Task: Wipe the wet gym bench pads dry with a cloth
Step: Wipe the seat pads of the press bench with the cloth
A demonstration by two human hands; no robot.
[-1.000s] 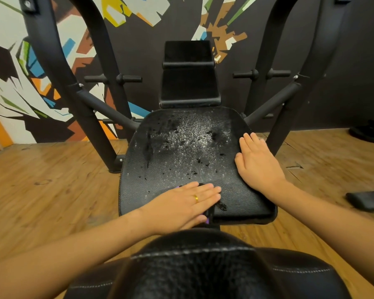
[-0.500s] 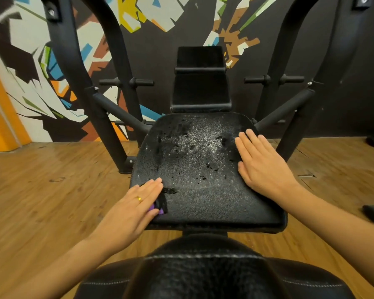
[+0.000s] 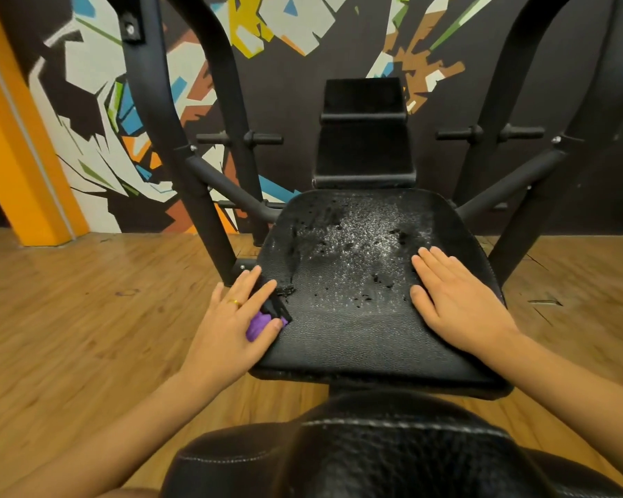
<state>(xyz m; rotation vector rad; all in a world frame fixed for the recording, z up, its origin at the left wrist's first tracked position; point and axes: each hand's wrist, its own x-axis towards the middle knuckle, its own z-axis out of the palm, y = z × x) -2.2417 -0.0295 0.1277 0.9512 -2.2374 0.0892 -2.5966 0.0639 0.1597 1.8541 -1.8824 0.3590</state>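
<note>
Two grips lie on one black pad (image 3: 346, 339). My left grip (image 3: 231, 328) is at the pad's left edge, fingers straight, not clenched, pressing a bunched purple cloth (image 3: 258, 327) against it; a gold ring (image 3: 235, 302) shows on one finger. I judge the flat palm spreads pressure so the cloth soaks up more. My right grip (image 3: 457, 303) lies released, palm down and holding nothing, on the pad's right side, likely to steady it. The pad is wide, round-cornered and pebbled like leather. Its near half looks matt and dry; its far half glitters with fine droplets and darker blots. A narrower upright pad (image 3: 364, 138) stands beyond it; a stitched, rounded pad (image 3: 392, 454) sits nearest me. Black steel tubes (image 3: 195, 174) flank them over a glossy wood floor (image 3: 69, 318).
</note>
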